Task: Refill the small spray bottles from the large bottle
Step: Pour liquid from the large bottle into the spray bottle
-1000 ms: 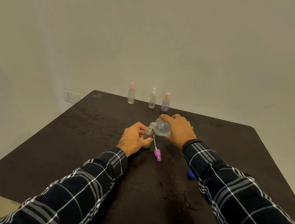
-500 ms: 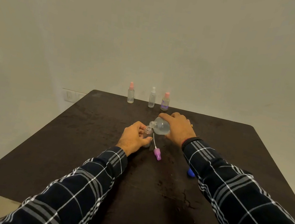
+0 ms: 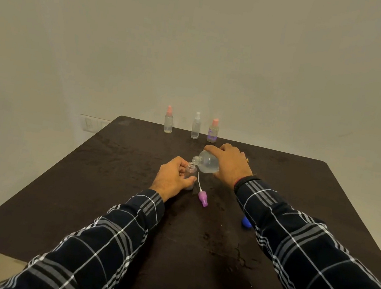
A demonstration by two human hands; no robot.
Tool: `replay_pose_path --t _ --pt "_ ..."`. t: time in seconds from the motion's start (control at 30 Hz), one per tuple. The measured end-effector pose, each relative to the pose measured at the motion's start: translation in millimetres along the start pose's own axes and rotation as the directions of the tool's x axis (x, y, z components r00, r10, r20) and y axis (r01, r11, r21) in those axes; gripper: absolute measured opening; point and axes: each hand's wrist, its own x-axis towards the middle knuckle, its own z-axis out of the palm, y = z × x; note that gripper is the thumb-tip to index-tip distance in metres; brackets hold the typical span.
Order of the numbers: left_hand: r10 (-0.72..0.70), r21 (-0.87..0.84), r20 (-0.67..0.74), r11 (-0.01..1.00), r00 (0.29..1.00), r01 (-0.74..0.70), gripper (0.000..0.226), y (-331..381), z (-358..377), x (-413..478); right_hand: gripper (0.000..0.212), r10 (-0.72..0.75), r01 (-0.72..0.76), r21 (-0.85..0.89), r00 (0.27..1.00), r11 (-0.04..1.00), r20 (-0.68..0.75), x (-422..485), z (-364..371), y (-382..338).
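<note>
My right hand (image 3: 229,165) grips the large clear bottle (image 3: 207,162), tipped over to the left with its open neck just above the mouth of a small uncapped spray bottle (image 3: 190,172). My left hand (image 3: 172,178) holds that small bottle upright on the dark table (image 3: 109,194). Its purple spray cap with a white dip tube (image 3: 202,197) lies on the table just right of it. Three capped small spray bottles stand in a row at the table's far edge: pink-capped (image 3: 168,123), white-capped (image 3: 196,125) and a pink-capped one with a purple label (image 3: 213,130).
A blue cap (image 3: 246,222) lies on the table, partly hidden under my right sleeve. The wall rises directly behind the far edge of the table. A wall socket (image 3: 89,124) sits low at the left.
Both hands and both bottles stay in almost the same pose. The view has shifted only slightly.
</note>
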Motion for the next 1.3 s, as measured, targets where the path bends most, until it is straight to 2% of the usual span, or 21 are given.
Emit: replay_pose_path --t 1.3 --pt "-0.008 0.020 0.006 1.000 1.000 0.007 0.032 1.3 -0.4 -0.7 0.072 -0.019 0.019 -0.047 1.000 0.999 0.000 -1.4 -5.6 -2.0"
